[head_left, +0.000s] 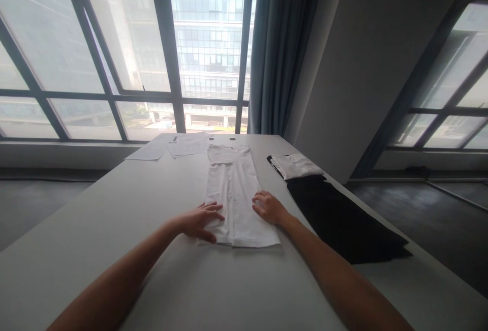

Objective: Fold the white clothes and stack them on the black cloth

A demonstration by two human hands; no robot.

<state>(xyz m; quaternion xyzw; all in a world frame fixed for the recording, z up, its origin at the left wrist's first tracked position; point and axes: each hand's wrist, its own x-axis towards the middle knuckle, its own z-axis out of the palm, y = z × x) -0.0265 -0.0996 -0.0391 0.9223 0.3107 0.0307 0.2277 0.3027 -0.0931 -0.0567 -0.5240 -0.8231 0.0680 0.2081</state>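
Observation:
A white garment (238,199), folded into a long strip, lies flat on the white table (114,219) with its near hem toward me. My left hand (202,220) rests on its left edge near the hem, fingers spread. On the opposite edge, a little farther up, lies my right hand (269,207), its fingers apart and slightly bent on the cloth. Neither hand grips anything. To the right, a black garment (343,219) is spread on the table, and a folded white cloth (296,166) lies at its far end, partly over black fabric.
Sheets of paper (188,145) lie at the table's far left, with two small dark round spots on the tabletop beside them. Beyond the table are windows, a blue-grey curtain (280,51) and a slanting grey pillar (362,56).

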